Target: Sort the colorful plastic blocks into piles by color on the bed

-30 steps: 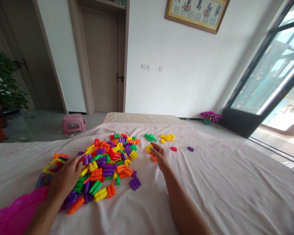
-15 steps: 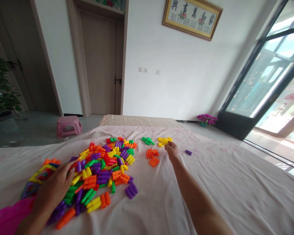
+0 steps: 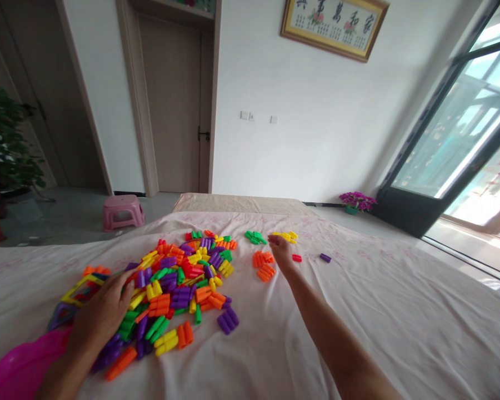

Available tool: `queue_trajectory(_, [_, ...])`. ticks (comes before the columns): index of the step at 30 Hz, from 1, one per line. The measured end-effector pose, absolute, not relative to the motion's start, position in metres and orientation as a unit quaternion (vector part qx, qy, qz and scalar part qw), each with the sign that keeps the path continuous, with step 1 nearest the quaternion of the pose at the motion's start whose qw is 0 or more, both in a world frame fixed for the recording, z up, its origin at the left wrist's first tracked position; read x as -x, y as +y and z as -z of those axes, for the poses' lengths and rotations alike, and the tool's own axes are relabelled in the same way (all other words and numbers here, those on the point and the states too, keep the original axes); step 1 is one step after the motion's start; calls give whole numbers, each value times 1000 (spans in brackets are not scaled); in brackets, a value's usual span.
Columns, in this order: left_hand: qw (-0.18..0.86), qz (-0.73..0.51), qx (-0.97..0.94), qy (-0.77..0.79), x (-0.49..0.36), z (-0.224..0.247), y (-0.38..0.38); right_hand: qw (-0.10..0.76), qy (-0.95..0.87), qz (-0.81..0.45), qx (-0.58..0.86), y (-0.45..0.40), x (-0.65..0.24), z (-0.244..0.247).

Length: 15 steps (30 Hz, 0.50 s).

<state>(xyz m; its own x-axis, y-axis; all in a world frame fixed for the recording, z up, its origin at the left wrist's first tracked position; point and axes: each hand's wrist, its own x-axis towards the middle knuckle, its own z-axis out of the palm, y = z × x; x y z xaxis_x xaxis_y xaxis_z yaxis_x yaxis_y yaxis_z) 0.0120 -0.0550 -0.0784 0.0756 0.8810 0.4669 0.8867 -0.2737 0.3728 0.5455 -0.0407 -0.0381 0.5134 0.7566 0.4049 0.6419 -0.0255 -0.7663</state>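
Note:
A heap of colourful plastic building blocks (image 3: 179, 286), shaped like joined tubes, lies on the cloth. My left hand (image 3: 110, 305) rests on the heap's left edge, thumb apart from the fingers, gripping nothing visible. Further off, my right hand (image 3: 280, 250) is closed, fingers curled; whatever they may hold is hidden. Around it lie small colour groups: green blocks (image 3: 255, 238) to its left, yellow blocks (image 3: 289, 237) just behind, and orange blocks (image 3: 264, 265) nearer me. A red block (image 3: 296, 258) lies right of the wrist, and a purple block (image 3: 325, 258) farther right.
Beside my left forearm is a bright pink plastic container (image 3: 23, 361), with frame-shaped pieces (image 3: 77, 294) behind it. The pale patterned cloth (image 3: 400, 311) covers the surface. Beyond stand a pink stool (image 3: 124, 212) and potted magenta flowers (image 3: 356, 201).
My right hand has moved left from the yellow blocks towards the green ones. A red block now shows where my hand and wrist were. My left hand stays at the heap; the view has shifted slightly.

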Motion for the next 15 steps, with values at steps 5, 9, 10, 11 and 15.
queue_trajectory(5, [2, 310, 729, -610, -15, 72, -59, 371, -640, -143, 657, -57, -470, 31])
queue_trajectory(9, [0, 308, 729, -611, -15, 72, -59, 221, -693, -98, 680, -73, -425, 24])
queue_trajectory(10, [2, 310, 727, -612, -15, 73, -59, 195, -698, -83, 684, -74, -418, 24])
queue_trajectory(11, [5, 311, 725, -615, -15, 73, -59, 178, -700, -76, 688, -76, -412, 25])
queue_trajectory(15, [5, 308, 720, -622, -16, 72, -59, 201, -677, -108, 699, -73, -406, 39])
